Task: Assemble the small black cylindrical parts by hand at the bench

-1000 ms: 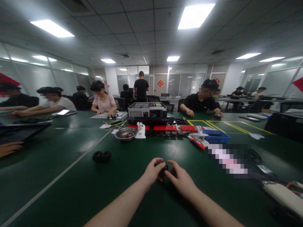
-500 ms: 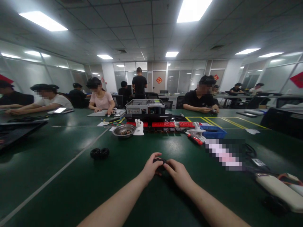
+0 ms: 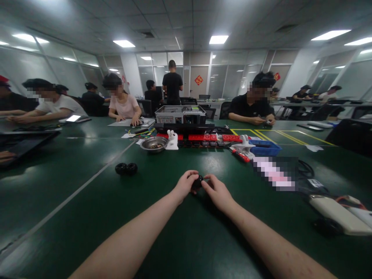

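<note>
A small round black wheel sits between my hands, just above the green table. My left hand is closed round its left side, with thumb and fingers on it. From the right, the fingertips of my right hand press on the same wheel, its fingers bent. The wheel's underside is hidden by the fingers. To the left, a pair of similar black wheels lies side by side on the table.
Beyond my hands stand a metal bowl of small parts, a white bunny-shaped stand and an open metal computer case. A red-handled tool and a blue tray lie right. People sit around the table.
Both hands have turned the black piece, so its round face now shows. The right fingers have spread a little. The view has tilted down, so the whole scene appears higher.
</note>
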